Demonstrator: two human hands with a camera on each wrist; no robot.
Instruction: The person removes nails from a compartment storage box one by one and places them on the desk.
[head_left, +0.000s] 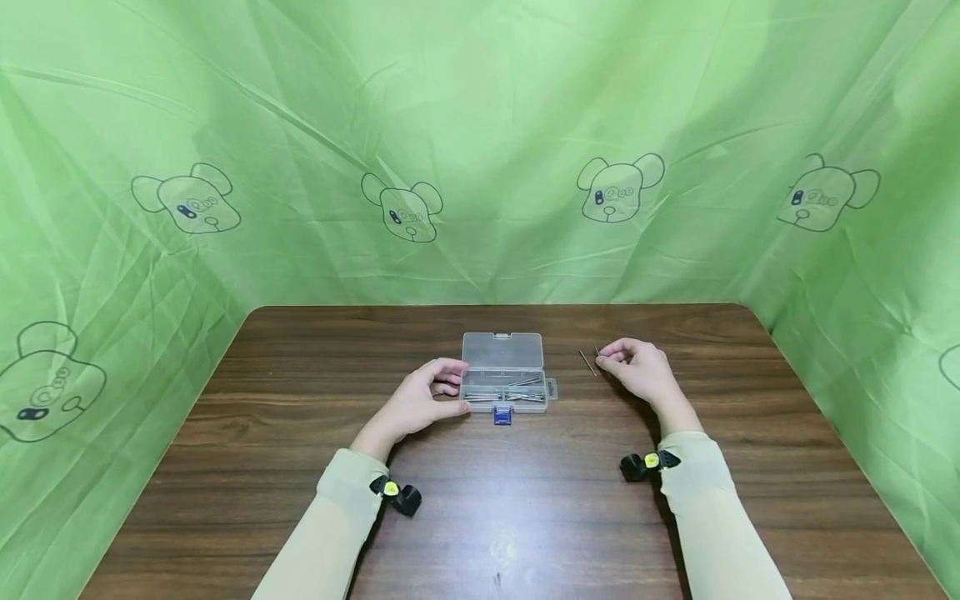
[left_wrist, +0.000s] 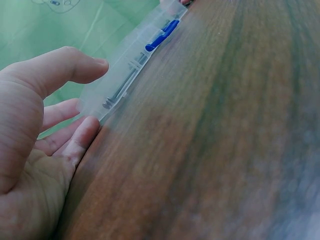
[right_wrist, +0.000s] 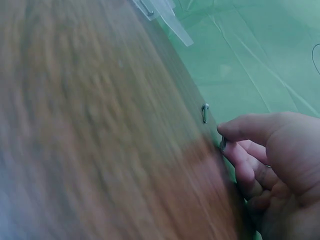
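A clear plastic box (head_left: 502,350) lies on the table with its lid laid back and a blue latch (head_left: 502,416) at its front. Several slender metal nails (head_left: 517,397) lie in its compartments. My left hand (head_left: 420,400) holds the box's left end, thumb by the front corner and fingers around the back of that end. To the right of the box, my right hand (head_left: 639,368) pinches a thin metal nail (right_wrist: 223,144) between thumb and index finger. Another nail (head_left: 587,362) lies on the wood just left of those fingertips.
The brown wooden table (head_left: 300,350) meets a green cloth (head_left: 495,275) along its back edge. A clear hanging tab (head_left: 552,388) sticks out from the box's right end. Each sleeve carries a black wrist camera, the right one (head_left: 636,467) close over the table.
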